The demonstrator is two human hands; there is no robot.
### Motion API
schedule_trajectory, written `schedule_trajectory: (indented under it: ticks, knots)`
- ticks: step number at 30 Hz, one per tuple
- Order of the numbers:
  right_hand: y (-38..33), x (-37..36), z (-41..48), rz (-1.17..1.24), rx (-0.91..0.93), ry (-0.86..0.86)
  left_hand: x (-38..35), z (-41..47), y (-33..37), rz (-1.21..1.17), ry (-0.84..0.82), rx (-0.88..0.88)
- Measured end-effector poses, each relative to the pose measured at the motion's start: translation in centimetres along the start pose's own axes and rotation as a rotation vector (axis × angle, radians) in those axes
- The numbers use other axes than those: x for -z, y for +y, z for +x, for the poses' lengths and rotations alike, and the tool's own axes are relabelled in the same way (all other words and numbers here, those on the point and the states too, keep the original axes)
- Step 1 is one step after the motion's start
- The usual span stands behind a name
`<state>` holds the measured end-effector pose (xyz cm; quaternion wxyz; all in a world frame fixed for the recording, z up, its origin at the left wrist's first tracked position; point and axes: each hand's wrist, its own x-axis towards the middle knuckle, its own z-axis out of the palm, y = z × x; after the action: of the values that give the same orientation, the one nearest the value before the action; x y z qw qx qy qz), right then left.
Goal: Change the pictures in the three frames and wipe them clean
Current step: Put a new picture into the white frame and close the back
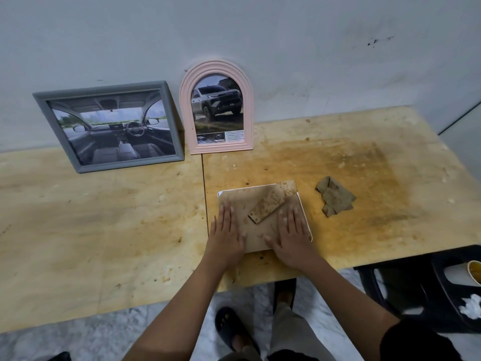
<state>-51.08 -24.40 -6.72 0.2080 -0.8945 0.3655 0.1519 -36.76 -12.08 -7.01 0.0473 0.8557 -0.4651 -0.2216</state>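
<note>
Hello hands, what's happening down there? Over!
Left hand, right hand flat, pressing white frame, face down. Cloth lies right. Nothing blocking.

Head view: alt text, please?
Both hands, left hand and right hand, press flat on a face-down frame on a stained plywood table. Grey frame and pink arched frame lean against the wall; a crumpled cloth lies right.

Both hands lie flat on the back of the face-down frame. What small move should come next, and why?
Probably turn the white frame face up. Both the left hand and the right hand press its brown backing flat, so it looks closed, and the cloth lies beside it, ready for wiping the front.
</note>
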Motion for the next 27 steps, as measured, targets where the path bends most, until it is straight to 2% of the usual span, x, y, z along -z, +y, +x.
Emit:
schedule_trajectory:
  ticks: [11,16,23,27]
  knots:
    - [-1.0,1.9,1.1,-0.106,-0.093,-0.287,-0.9,0.6,-0.1,0.034,0.051,-0.014]
    - [-2.1,3.1,1.4,-0.151,-0.131,-0.367,-0.8,0.7,0.1,0.07,0.047,-0.009]
    - [-2.9,3.8,1.9,-0.136,-0.176,-0.355,0.0,0.6,0.4,0.12,-0.053,0.03]
    - [-2.9,4.2,1.5,-0.04,-0.132,-0.214,2.7,1.2,0.4,0.175,-0.23,0.014]
